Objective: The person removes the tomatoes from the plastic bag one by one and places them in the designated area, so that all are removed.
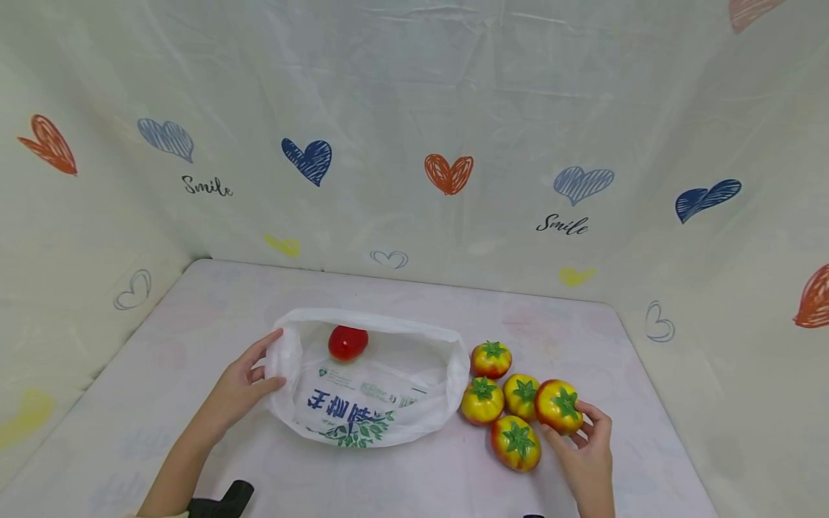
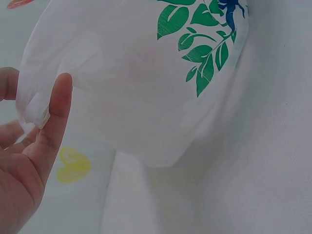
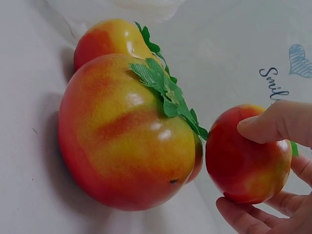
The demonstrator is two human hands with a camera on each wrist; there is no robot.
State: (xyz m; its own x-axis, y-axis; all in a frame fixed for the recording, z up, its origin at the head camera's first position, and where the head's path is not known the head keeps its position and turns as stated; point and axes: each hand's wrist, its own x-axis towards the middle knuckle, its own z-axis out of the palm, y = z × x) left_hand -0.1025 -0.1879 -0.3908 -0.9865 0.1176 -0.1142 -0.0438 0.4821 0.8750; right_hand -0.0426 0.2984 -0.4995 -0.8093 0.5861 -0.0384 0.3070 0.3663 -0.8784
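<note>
A white plastic bag with blue characters and green leaves lies with its mouth held wide on the table. My left hand pinches its left rim, thumb on one side and fingers on the other; the left wrist view shows the thumb against the thin film of the bag. Inside the bag is a round red fruit, partly covered by the rim. My right hand grips a red-and-yellow artificial tomato with a green leafy top, between thumb and fingers, beside the others.
Several more artificial tomatoes sit clustered between the bag and my right hand. The white table ends at a curtain printed with hearts, behind and at both sides. A black object is near my left forearm.
</note>
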